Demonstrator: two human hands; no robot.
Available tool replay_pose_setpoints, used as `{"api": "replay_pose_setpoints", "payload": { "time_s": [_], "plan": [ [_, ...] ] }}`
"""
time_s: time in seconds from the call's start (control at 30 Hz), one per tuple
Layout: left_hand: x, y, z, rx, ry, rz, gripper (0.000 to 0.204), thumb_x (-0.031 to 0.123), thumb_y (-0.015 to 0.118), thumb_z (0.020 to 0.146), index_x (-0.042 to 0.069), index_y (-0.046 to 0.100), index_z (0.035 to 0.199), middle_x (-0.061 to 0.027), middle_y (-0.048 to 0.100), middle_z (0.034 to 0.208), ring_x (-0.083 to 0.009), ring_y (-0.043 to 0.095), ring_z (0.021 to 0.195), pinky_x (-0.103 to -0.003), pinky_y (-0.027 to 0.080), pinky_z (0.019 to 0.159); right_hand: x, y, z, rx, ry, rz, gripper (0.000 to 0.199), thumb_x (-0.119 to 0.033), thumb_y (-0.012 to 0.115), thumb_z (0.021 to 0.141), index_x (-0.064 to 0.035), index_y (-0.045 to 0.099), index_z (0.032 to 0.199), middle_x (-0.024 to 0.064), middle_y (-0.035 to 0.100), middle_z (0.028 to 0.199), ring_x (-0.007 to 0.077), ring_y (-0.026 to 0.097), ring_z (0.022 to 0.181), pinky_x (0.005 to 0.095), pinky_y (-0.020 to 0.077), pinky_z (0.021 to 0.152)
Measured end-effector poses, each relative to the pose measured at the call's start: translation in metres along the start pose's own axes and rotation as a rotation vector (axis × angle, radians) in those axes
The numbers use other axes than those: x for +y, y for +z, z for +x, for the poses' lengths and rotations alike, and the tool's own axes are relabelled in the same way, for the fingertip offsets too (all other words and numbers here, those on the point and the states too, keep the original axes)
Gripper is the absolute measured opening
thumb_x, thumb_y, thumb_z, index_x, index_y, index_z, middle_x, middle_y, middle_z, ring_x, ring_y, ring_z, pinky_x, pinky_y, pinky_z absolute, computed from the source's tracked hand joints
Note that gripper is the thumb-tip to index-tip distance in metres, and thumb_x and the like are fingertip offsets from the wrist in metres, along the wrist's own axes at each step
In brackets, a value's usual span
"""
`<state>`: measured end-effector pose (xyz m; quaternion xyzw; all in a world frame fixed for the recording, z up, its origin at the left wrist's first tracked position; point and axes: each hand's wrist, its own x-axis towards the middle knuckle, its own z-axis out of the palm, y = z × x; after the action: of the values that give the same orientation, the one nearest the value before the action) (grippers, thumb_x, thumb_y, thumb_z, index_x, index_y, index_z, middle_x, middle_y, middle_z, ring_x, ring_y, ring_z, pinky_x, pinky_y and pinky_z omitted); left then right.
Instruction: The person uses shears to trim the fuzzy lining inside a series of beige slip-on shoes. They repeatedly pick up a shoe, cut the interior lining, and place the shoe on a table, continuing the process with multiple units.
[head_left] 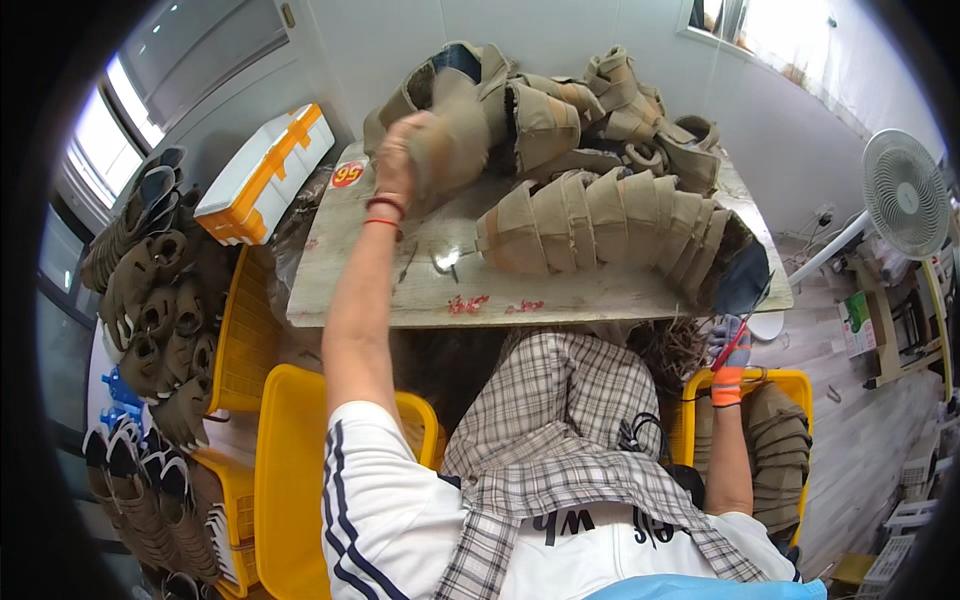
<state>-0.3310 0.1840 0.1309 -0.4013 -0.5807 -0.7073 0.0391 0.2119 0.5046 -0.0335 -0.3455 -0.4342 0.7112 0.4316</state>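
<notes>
My left hand (397, 160), with a red band at its wrist, reaches to the far left of the table and grips a khaki shoe upper (452, 150), which motion smears. Low beside the table's right front corner, my right hand (729, 343) wears a grey and orange glove. Its fingers close round a slim red-handled tool (731, 352); its exact kind does not show clearly. Nearest to that hand, a nested row of khaki shoe uppers (600, 222) lies across the table (390, 295). Behind it is a loose heap of more uppers (545, 122).
Yellow crates (290, 480) stand on my left; a yellow bin (795, 383) with nested uppers is at my right. Stacked uppers (160, 300) fill the far left, near a white and orange box (268, 175). A white fan (903, 195) stands right of the table.
</notes>
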Motion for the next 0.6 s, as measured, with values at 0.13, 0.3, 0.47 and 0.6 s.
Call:
{"api": "replay_pose_setpoints", "payload": {
  "time_s": [0.13,0.3,0.47,0.6],
  "plan": [
    [0.023,-0.12,-0.065,0.031,-0.144,-0.301,0.042,0.022,0.051,0.092,0.003,0.043,0.129,-0.0098,0.051,0.125,-0.0206,0.051,0.112,-0.035,0.047,0.092,-0.001,0.014,-0.036,-0.135,-0.065,-0.23,0.025,-0.031,0.049,0.094,-0.0091,0.057,0.103,-0.0059,0.047,0.064,0.0044,0.04,0.05,0.0176,0.03,0.044],
    [0.057,-0.085,-0.247,0.027,-0.444,0.184,0.051,0.027,0.057,0.091,0.002,0.039,0.131,-0.0083,0.052,0.122,-0.0188,0.052,0.11,-0.034,0.047,0.091,-0.038,0.107,-0.125,-0.514,-0.324,-0.715,0.035,-0.02,0.066,0.084,-0.0029,0.055,0.112,0.0018,0.06,0.086,0.0101,0.055,0.075,0.0244,0.046,0.07],
    [0.102,0.011,-0.393,0.165,-0.933,-0.586,0.051,0.031,0.058,0.09,0.005,0.039,0.131,-0.0056,0.052,0.121,-0.0173,0.053,0.107,-0.033,0.049,0.087,-0.028,0.167,-0.167,-0.942,-0.697,-1.292,0.032,-0.024,0.071,0.072,-0.0068,0.059,0.097,0.0099,0.063,0.09,0.0267,0.06,0.083,0.0346,0.0481,0.073],
    [0.086,0.034,-0.422,0.268,-1.117,-0.577,0.047,0.029,0.056,0.092,0.008,0.041,0.13,-0.0047,0.052,0.12,-0.0161,0.053,0.104,-0.032,0.048,0.085,0.004,0.164,-0.166,-1.114,-0.768,-1.405,0.03,-0.029,0.071,0.069,-0.01,0.059,0.089,0.0076,0.06,0.084,0.0259,0.058,0.082,0.0359,0.0452,0.075]
  ]
}}
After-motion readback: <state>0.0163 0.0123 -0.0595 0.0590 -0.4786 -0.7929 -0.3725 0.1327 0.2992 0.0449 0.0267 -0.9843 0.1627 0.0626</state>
